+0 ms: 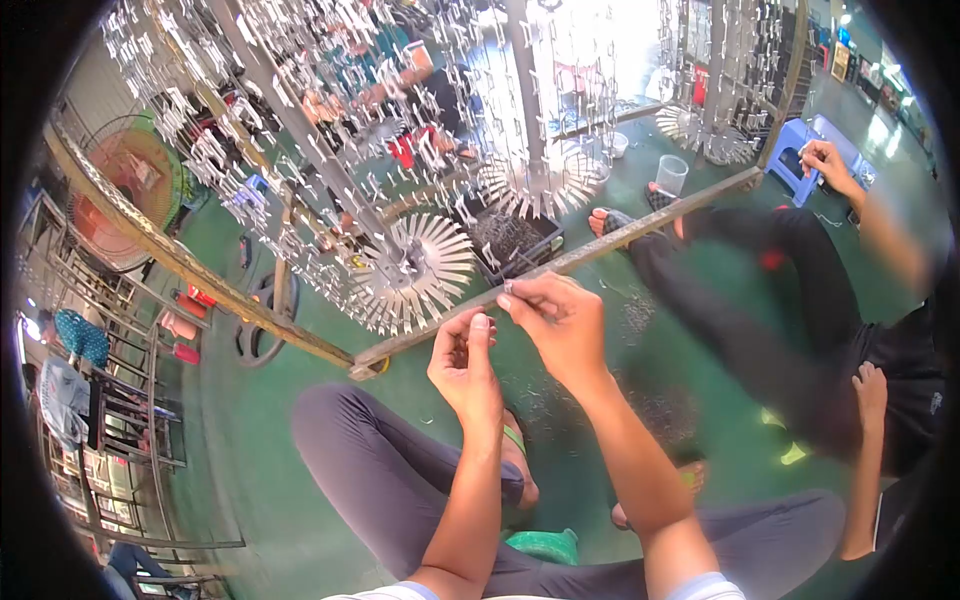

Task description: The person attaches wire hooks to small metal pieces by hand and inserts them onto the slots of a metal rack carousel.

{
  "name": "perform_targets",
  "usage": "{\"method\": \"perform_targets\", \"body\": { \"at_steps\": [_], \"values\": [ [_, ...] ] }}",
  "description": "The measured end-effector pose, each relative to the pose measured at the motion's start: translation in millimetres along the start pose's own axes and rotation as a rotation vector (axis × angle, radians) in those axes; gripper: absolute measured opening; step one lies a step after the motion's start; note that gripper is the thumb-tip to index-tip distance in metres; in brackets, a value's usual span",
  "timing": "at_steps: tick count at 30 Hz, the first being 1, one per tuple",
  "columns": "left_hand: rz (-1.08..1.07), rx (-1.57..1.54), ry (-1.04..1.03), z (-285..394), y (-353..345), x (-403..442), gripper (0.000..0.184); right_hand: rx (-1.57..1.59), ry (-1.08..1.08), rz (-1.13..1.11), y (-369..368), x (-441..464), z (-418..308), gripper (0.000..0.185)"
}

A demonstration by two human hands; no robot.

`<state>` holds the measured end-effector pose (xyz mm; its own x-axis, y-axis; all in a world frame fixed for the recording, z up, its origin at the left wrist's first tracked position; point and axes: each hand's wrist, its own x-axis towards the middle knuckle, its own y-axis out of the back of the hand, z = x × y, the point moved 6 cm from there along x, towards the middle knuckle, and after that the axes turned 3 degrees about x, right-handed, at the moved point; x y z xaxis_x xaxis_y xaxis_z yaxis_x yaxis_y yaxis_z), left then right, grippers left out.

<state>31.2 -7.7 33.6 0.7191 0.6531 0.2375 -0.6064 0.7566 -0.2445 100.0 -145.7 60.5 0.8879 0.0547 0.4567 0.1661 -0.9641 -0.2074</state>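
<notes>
My right hand point(563, 325) pinches a small metal piece point(508, 287) between thumb and fingertips; its exact kind is too small to make out. Just left of it and slightly lower, my left hand point(465, 368) is closed, thumb against curled fingers. Whatever those fingers hold, if anything, is hidden. The two hands are close together, in front of the metal bar point(560, 268) of a frame. Behind them, a round wheel of flat metal blades point(445, 250) sits low on a post, with chains of small metal pieces point(310, 180) hanging above it.
Similar bladed wheels point(540, 185) stand farther back, beside a black crate point(515, 240) of small parts. On the right sits another person point(800, 260) with legs stretched out, near a blue stool point(795, 160) and a clear cup point(671, 175). A fan point(125, 195) stands left.
</notes>
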Motion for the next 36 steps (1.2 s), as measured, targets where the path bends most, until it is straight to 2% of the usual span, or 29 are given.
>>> {"method": "perform_targets", "body": {
  "at_steps": [5,9,14,15,19,21,23,27,29,31,33,36],
  "values": [
    [0.027,0.026,-0.041,21,-7,-3,0.024,0.047,-0.027,-0.011,-2,-10,5,0.013],
    [-0.005,0.068,-0.126,26,-8,-1,0.029,0.013,0.037,-0.062,-8,-12,1,0.011],
    [-0.034,0.242,-0.22,30,-5,1,0.018,-0.07,0.108,-0.076,-13,-15,-10,0.008],
    [-0.061,0.253,-0.224,36,-7,-1,0.021,-0.131,0.127,-0.064,-9,-16,-14,0.007],
    [-0.096,0.351,-0.385,31,-3,3,0.014,-0.152,0.186,-0.015,-6,-21,-17,0.009],
    [-0.087,0.444,-0.36,36,-6,4,0.014,-0.172,0.254,0.006,-7,-21,-15,0.009],
    [-0.111,0.359,-0.325,36,-13,3,0.02,-0.059,0.124,0.005,-4,-23,-10,0.009],
    [-0.136,0.437,-0.266,45,-35,-4,0.02,-0.112,0.149,0.029,10,-18,-21,0.011],
    [-0.137,0.441,-0.253,47,-22,0,0.021,-0.177,0.191,0.035,-1,-24,-16,0.011],
    [-0.17,0.424,-0.255,47,-22,3,0.022,-0.17,0.147,0.055,1,-26,-17,0.012],
    [-0.168,0.556,-0.249,56,-16,2,0.025,-0.196,0.086,-0.037,-4,-28,-12,0.014],
    [-0.133,0.489,-0.229,59,-12,-5,0.021,-0.23,0.088,-0.228,0,-27,-32,0.017]
  ]
}}
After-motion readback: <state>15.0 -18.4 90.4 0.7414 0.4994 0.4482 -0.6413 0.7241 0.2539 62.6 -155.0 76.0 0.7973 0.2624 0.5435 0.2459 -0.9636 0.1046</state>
